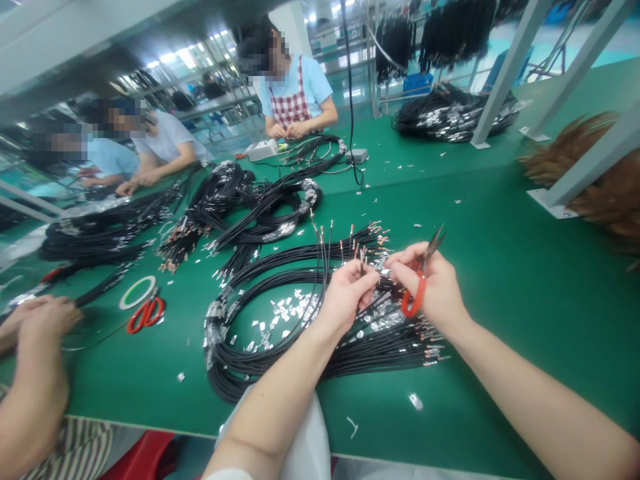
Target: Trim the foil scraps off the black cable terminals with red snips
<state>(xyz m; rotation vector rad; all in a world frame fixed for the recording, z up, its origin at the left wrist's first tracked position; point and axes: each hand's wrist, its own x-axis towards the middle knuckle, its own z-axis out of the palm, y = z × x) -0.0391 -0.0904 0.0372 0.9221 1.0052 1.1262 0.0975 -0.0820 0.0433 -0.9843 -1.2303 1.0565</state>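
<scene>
My left hand (350,293) is closed in a pinch on a thin black cable near its stripped end. Close to its right, my right hand (435,280) has its fingers wrapped round scissors with an orange-red handle (414,300), the blades pointing up and away. Its thumb and forefinger come together near the cable end; whether they touch it I cannot tell. Under both hands lies a looped bundle of black cables (280,363), bound with silvery tape at the left. Its bare, coppery ends fan out to the right. Foil scraps (290,310) are scattered inside the loop.
More cable bundles (260,207) lie beyond and left on the green table (525,373). Red scissors (146,315) and a tape roll (137,292) are at the left, near a co-worker's hands (43,317). Metal posts (590,167) stand at the right. Other people sit across the table.
</scene>
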